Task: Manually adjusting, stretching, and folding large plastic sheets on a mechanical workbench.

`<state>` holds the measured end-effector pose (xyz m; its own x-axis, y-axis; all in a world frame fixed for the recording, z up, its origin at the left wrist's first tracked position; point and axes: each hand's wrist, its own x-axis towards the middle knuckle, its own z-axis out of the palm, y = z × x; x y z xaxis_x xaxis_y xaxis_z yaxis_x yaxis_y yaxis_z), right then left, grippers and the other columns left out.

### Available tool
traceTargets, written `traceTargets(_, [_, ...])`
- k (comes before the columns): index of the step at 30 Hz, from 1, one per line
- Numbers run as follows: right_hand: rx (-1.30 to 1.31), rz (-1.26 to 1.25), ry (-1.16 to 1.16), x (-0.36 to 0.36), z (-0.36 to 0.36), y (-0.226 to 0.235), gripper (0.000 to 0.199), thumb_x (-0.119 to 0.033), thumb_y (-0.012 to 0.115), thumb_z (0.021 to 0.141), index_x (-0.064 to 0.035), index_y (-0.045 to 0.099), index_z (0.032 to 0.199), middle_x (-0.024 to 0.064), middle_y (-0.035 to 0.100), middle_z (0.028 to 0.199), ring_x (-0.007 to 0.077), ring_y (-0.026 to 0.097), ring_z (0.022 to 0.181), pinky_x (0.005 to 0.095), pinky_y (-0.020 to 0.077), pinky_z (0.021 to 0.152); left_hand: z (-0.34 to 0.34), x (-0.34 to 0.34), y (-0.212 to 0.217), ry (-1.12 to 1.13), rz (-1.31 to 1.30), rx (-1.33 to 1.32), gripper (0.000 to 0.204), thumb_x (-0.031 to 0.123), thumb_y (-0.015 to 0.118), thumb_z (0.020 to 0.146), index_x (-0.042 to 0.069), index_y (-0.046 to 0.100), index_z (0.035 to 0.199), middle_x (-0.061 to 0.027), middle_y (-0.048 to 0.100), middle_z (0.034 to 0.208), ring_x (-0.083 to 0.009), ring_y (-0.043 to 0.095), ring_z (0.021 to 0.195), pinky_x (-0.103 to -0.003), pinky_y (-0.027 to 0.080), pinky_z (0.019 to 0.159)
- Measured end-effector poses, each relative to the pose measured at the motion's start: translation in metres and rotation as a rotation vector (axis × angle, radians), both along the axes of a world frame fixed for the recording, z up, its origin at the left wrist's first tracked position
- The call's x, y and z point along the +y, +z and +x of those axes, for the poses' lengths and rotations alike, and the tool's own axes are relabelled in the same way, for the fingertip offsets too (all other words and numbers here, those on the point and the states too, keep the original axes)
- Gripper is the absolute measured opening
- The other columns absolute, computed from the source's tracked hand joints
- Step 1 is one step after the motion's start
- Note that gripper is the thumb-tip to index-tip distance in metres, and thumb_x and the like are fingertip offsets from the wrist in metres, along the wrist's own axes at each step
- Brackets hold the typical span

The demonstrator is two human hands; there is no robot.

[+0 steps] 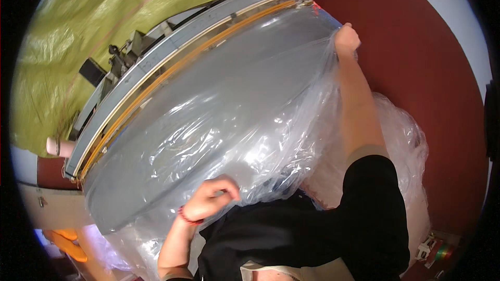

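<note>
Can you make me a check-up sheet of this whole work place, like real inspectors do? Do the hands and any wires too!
Surface: broad, flat grey surface, showing through shiny plastic.
Job's things: large, crinkled clear plastic sheet; long grey metal beam along the far side.
Clutter: pink cylinder by the beam's left end; orange objects at lower left, kind unclear.
Grips: right hand closed on the sheet's far-right edge; left hand has bent fingers, hold unclear.
Cables: nothing seen.
Surroundings: dark red floor; glossy yellow-green sheeting.
</note>
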<state>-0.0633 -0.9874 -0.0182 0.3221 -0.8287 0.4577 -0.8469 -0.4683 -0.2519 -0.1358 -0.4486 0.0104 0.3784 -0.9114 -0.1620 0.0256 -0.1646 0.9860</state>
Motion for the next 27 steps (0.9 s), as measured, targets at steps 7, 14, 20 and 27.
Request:
traceTargets(7, [0.005, 0.070, -0.015, -0.004, -0.002, -0.006, 0.021, -0.015, 0.041, 0.081, -0.0029, 0.054, 0.092, 0.0177, 0.061, 0.089, 0.0312, 0.060, 0.085, 0.0409, 0.0474, 0.071, -0.018, -0.034, 0.005, 0.012, -0.017, 0.239, 0.036, 0.018, 0.047, 0.087, -0.001, 0.044, 0.117, -0.0124, 0.049, 0.115, -0.0214, 0.046, 0.108, -0.031, 0.039, 0.087])
traceTargets(14, [-0.002, 0.030, 0.014, 0.000, 0.002, -0.003, 0.019, -0.014, 0.042, 0.080, -0.0025, 0.054, 0.090, 0.0177, 0.062, 0.086, 0.0309, 0.060, 0.082, 0.0402, 0.0481, 0.069, -0.011, -0.124, -0.081, 0.101, 0.160, -0.742, 0.049, 0.030, 0.053, 0.084, -0.002, 0.041, 0.120, -0.0198, 0.032, 0.131, -0.0298, 0.037, 0.117, -0.039, 0.029, 0.096])
traceTargets(20, [0.022, -0.001, 0.016, -0.016, -0.002, -0.008, 0.019, -0.015, 0.042, 0.080, -0.0027, 0.054, 0.089, 0.0174, 0.062, 0.086, 0.0306, 0.061, 0.081, 0.0395, 0.0486, 0.068, -0.012, -0.126, -0.061, 0.159, -0.033, -0.739, 0.022, 0.018, 0.054, 0.083, -0.002, 0.054, 0.093, -0.0160, 0.055, 0.105, -0.0274, 0.049, 0.101, -0.038, 0.036, 0.088])
traceTargets(27, [0.040, 0.083, 0.006, -0.004, 0.006, -0.004, 0.025, -0.018, 0.040, 0.083, -0.0030, 0.054, 0.097, 0.0186, 0.060, 0.095, 0.0326, 0.058, 0.089, 0.0429, 0.0475, 0.074, -0.021, 0.009, 0.035, 0.088, 0.227, 0.249, 0.032, 0.003, 0.053, 0.077, 0.006, 0.045, 0.107, -0.0059, 0.052, 0.073, -0.0079, 0.049, 0.062, -0.025, 0.042, 0.056])
